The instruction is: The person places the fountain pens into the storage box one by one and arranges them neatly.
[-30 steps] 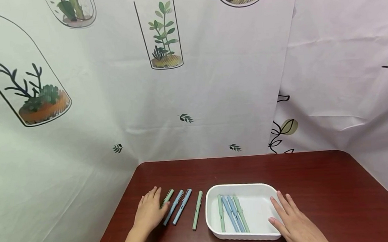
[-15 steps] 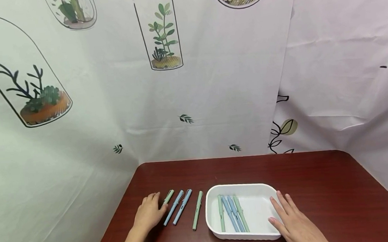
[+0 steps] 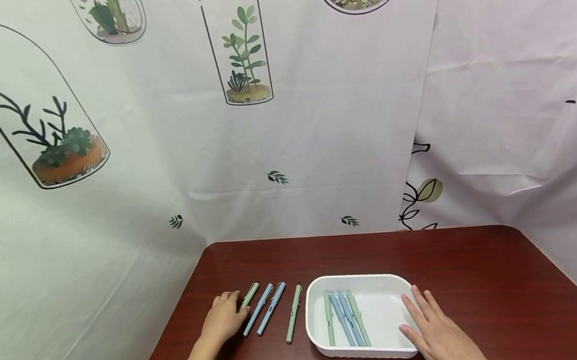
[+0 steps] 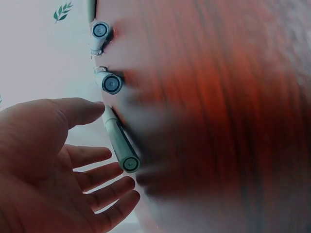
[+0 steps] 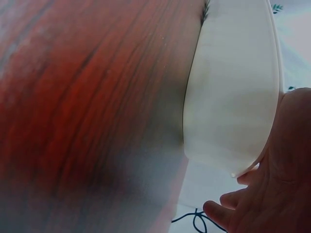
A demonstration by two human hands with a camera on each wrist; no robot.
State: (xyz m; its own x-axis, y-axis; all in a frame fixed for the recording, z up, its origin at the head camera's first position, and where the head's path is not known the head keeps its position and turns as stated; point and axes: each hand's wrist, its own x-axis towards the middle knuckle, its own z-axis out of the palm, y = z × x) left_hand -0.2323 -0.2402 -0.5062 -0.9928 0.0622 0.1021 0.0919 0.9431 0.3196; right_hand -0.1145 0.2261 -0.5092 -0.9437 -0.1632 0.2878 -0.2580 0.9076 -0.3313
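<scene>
My left hand (image 3: 223,319) is at the leftmost green pen (image 3: 249,295) on the table. In the left wrist view, that pen (image 4: 120,141) lies between the thumb, whose tip is at its far part, and the loosely bent fingers on the other side. Two blue pens (image 3: 258,310) and another green pen (image 3: 294,314) lie to its right. A white tray (image 3: 387,310) holds two green pens (image 3: 329,319) and two blue pens (image 3: 341,320), side by side at its left. My right hand (image 3: 440,332) rests at the tray's right rim with fingers spread and straight.
The dark red table (image 3: 259,256) has rounded far corners. A white cloth (image 3: 310,133) printed with plants in jars hangs behind it and along both sides. The tray stands right of the loose pens, its wall (image 5: 233,87) upright beside my right hand.
My left hand has drawn back slightly, its fingers going from stretched out to more bent beside the leftmost green pen. The right hand, tray and pens stay in place.
</scene>
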